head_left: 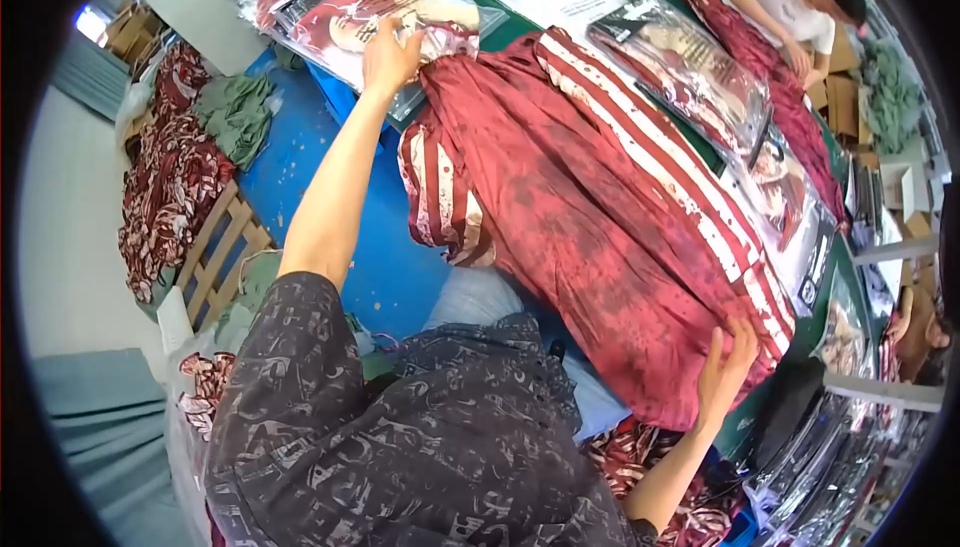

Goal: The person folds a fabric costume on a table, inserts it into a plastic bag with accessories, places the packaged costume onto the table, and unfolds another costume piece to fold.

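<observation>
A long dark-red garment (590, 217) with blotchy stains and red-and-cream striped panels lies across the table and hangs over its near edge. At its far left end, my left hand (392, 59) closes on a gathered, patterned edge of the cloth; the exact grip is partly hidden. Beneath that hand is a clear plastic bag (345, 22) with a printed picture. My right hand (728, 365) rests on the garment's lower right end, fingers stretched out and apart. The striped sleeve (440, 192) dangles off the table's left side.
Several bagged garments (685, 67) line the far side of the green table (510, 27). Another person (795, 7) works at the upper right. Patterned cloth (175, 187) is heaped at left beside a wooden pallet (222, 247). Plastic-wrapped packages (830, 467) stand at lower right.
</observation>
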Demonstrator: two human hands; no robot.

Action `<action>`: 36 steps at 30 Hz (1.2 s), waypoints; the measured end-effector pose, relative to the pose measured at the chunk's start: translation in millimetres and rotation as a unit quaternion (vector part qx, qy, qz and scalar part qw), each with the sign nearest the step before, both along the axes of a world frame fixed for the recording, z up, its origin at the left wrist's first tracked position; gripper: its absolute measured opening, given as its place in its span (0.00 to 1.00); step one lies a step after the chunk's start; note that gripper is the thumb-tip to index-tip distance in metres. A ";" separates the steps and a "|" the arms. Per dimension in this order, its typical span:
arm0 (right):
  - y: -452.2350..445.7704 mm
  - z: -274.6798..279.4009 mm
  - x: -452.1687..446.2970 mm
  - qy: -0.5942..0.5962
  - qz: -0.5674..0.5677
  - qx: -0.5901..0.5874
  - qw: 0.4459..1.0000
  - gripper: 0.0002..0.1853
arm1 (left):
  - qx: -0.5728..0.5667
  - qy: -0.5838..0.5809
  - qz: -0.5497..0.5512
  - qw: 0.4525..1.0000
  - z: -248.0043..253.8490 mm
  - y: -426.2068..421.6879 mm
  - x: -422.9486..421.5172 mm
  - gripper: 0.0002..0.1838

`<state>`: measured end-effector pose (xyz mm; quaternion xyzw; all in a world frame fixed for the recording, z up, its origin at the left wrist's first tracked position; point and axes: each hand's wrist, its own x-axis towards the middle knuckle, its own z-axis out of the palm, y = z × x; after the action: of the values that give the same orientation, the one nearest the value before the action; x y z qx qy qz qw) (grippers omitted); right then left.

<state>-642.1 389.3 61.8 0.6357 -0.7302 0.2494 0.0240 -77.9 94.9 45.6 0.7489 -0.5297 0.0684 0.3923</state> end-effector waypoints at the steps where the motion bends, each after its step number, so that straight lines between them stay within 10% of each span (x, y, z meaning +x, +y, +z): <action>1: 2.0 -3.8 -3.3 -0.009 0.002 0.007 1.000 0.15 | -0.005 0.002 0.005 1.000 5.4 9.4 -0.2 0.29; 4: 3.2 -16.9 -9.2 -0.028 0.009 0.027 0.999 0.15 | 0.262 0.112 -0.024 0.958 33.6 52.8 -7.7 0.27; 14: 13.8 -25.3 -14.2 -0.149 -0.080 0.092 0.981 0.18 | 0.124 0.566 -0.121 0.806 -58.2 -25.0 2.7 0.13; 18: 25.1 -28.4 -24.7 -0.099 -0.083 0.056 0.990 0.21 | 0.014 0.822 -0.280 0.495 -47.1 -44.6 10.4 0.15; 20: 25.3 -28.8 -30.4 -0.062 -0.086 0.030 0.994 0.22 | -0.008 0.832 -0.310 0.460 -63.6 -60.0 26.3 0.17; 27: 21.9 -48.9 -55.6 -0.018 -0.125 -0.054 0.991 0.25 | -0.081 0.847 -0.201 0.486 -60.7 -70.6 2.6 0.18; 33: 19.0 -55.3 -61.7 0.118 -0.168 0.014 0.979 0.26 | 0.002 0.806 -0.280 0.521 -48.4 -64.4 9.8 0.18; 36: 20.7 -66.2 -72.7 0.123 -0.158 0.017 0.980 0.26 | -0.021 0.733 -0.503 0.458 -54.6 -71.3 44.3 0.17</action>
<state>-714.8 410.0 -4.4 0.5384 -0.8170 0.1499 0.1423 -33.6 23.6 -9.0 0.1188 -0.3303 -0.7033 0.6182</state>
